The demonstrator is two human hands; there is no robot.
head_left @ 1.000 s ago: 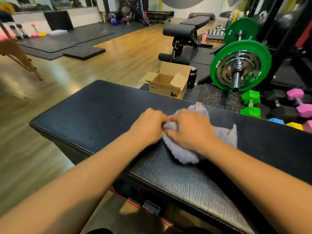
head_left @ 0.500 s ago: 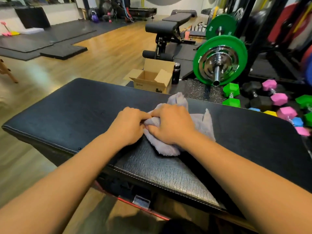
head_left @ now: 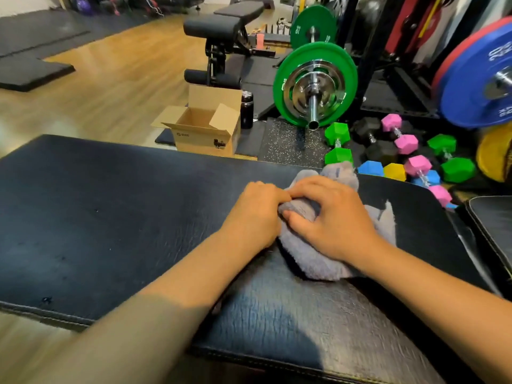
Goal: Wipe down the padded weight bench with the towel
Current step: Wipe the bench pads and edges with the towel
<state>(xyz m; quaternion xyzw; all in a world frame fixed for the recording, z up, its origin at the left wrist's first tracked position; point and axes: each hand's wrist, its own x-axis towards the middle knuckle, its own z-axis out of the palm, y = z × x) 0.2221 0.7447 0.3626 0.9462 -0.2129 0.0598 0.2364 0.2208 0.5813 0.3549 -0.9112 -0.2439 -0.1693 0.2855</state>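
The black padded weight bench [head_left: 110,217] runs across the view from left to right, its leather cracked near the front edge. A grey fluffy towel [head_left: 313,261] lies bunched on the bench's right half. My right hand [head_left: 329,220] presses down on top of the towel with fingers curled into its fabric. My left hand [head_left: 257,212] sits right beside it on the left, fingers closed on the towel's left edge. Both forearms reach in from the bottom of the view. Part of the towel sticks out beyond the far edge of the bench.
Behind the bench stand an open cardboard box [head_left: 202,126], a dark bottle [head_left: 246,109], a barbell with green plates [head_left: 314,84] and several coloured dumbbells [head_left: 399,151]. A second black pad [head_left: 496,225] adjoins at the right. Another bench [head_left: 221,26] stands further back.
Both hands and the towel have slid rightward along the bench, toward its right end. The view has turned right, showing blue plates and the second pad.
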